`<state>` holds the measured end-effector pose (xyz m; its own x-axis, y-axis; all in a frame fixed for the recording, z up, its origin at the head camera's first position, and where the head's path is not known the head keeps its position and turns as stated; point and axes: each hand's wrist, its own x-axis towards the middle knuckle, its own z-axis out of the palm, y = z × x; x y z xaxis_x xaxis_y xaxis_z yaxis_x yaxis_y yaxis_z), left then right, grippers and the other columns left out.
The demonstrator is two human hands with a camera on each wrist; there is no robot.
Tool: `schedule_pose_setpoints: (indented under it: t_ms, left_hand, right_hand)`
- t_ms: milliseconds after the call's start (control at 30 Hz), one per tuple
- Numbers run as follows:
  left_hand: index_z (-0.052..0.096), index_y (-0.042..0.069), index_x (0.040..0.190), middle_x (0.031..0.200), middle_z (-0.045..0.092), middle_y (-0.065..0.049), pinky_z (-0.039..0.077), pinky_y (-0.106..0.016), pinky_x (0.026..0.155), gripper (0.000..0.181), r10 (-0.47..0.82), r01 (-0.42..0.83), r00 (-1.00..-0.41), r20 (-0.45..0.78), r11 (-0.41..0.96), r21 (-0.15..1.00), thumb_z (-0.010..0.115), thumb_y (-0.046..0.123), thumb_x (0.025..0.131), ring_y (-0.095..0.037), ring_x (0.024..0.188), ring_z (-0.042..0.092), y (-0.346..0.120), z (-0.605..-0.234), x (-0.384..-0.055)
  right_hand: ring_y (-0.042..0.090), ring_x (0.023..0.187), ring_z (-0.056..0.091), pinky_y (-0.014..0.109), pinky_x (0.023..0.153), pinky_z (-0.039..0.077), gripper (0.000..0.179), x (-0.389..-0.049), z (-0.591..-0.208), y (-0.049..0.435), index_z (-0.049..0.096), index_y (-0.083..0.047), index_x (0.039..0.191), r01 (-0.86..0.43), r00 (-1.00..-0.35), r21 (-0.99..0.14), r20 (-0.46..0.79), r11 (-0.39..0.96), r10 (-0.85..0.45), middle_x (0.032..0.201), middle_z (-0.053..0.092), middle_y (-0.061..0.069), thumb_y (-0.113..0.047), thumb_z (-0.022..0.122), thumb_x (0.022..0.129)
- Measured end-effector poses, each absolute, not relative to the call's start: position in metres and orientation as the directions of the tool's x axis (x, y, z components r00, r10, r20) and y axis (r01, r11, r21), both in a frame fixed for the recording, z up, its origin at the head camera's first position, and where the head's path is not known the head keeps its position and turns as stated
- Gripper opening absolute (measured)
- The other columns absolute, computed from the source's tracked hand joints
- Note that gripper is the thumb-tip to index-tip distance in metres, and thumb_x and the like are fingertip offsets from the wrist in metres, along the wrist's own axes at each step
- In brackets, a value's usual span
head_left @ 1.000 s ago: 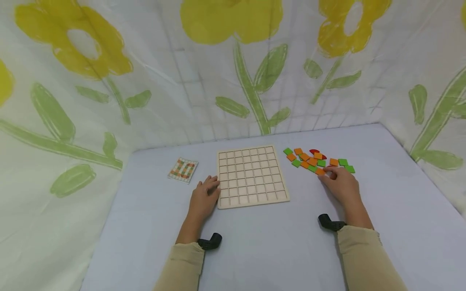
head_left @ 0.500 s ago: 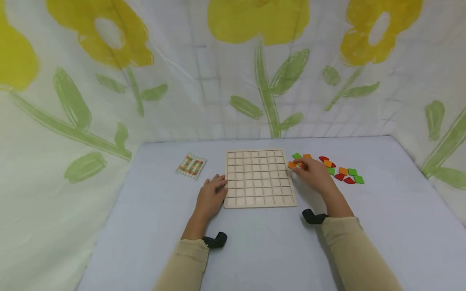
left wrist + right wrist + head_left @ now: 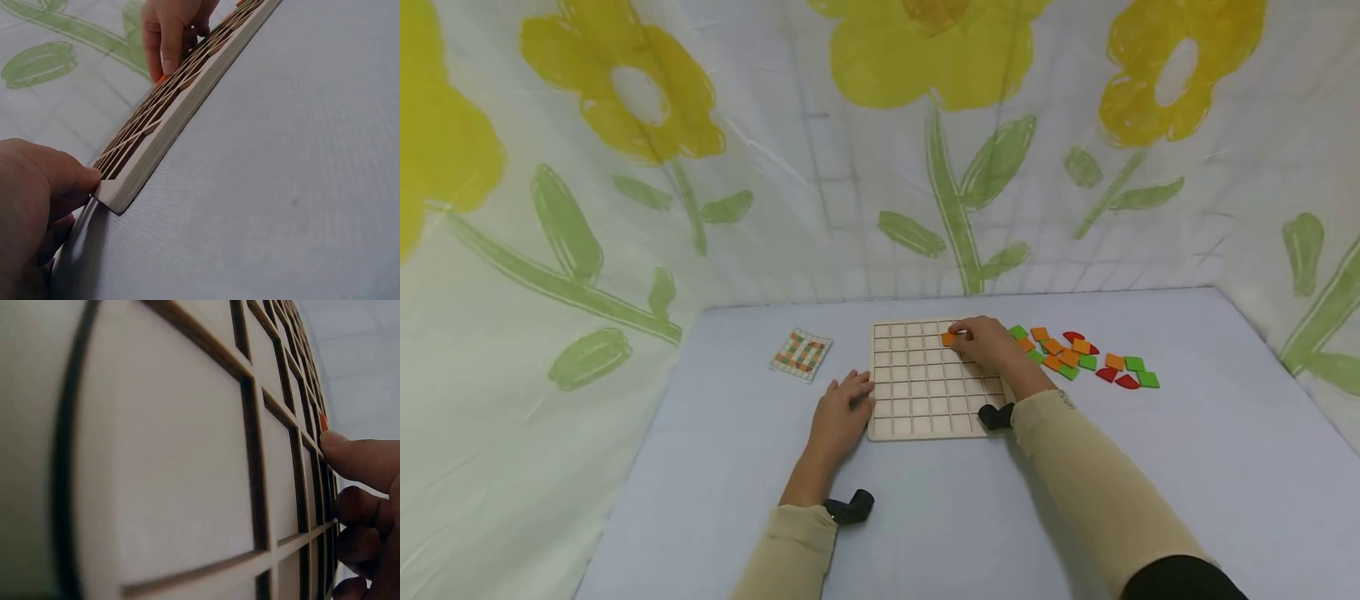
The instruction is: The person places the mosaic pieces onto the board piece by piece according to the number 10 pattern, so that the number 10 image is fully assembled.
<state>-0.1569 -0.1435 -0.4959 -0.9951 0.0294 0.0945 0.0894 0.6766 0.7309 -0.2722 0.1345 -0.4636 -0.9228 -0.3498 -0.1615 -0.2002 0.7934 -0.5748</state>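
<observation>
right fingers (image 3: 967,324) have free board (image 3: 900,406) cells to their left and nearer; loose tiles (image 3: 1069,357) and right sleeve (image 3: 1090,467) block their right side. left fingers (image 3: 858,388) obstruct board's left edge; card (image 3: 802,354) ahead-left of them, counter (image 3: 852,337) gap between card and board passable. curtain (image 3: 857,242) past counter's far edge.

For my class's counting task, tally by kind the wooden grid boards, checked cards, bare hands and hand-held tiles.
Pale square wooden grid board: 1
White square checked card: 1
Small orange square tile, held: 1
Bare hands (left hand, right hand): 2
Total: 5
</observation>
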Motion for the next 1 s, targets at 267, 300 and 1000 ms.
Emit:
schedule_pose_setpoints:
  t_ms: [267, 300, 1000]
  left_hand:
    - [0.071, 0.009, 0.120, 0.140, 0.059, -0.001, 0.019, -0.044, 0.125, 0.028, 0.036, 0.108, -0.993, 0.114, 0.676, 0.729, 0.067, 0.017, 0.093, -0.020, 0.141, 0.043, -0.145, -0.496, -0.156]
    - [0.071, 0.009, 0.120, 0.140, 0.059, -0.001, 0.019, -0.044, 0.125, 0.028, 0.036, 0.106, -0.993, 0.111, 0.678, 0.727, 0.067, 0.017, 0.093, -0.020, 0.141, 0.043, -0.145, -0.496, -0.156]
    - [0.070, 0.008, 0.120, 0.141, 0.058, -0.001, 0.019, -0.043, 0.125, 0.029, 0.037, 0.100, -0.994, 0.103, 0.678, 0.728, 0.066, 0.018, 0.094, -0.021, 0.141, 0.042, -0.146, -0.497, -0.160]
  right_hand:
    - [0.025, 0.092, 0.058, 0.035, 0.072, 0.050, 0.041, -0.267, -0.462, 0.131, 0.060, -0.020, 0.137, -0.133, -0.936, -0.587, -0.191, 0.799, -0.296, 0.116, 0.062, 0.013, -0.034, 0.060, 0.098]
    - [0.024, 0.090, 0.058, 0.034, 0.071, 0.049, 0.042, -0.267, -0.462, 0.131, 0.059, -0.020, 0.137, -0.132, -0.936, -0.591, -0.189, 0.796, -0.296, 0.115, 0.063, 0.013, -0.034, 0.060, 0.098]
    - [0.032, 0.095, 0.054, 0.036, 0.073, 0.050, 0.057, -0.243, -0.444, 0.286, 0.051, -0.008, 0.141, 0.062, -0.984, -0.555, -0.175, 0.829, -0.043, 0.119, 0.057, 0.022, -0.045, 0.058, 0.097]
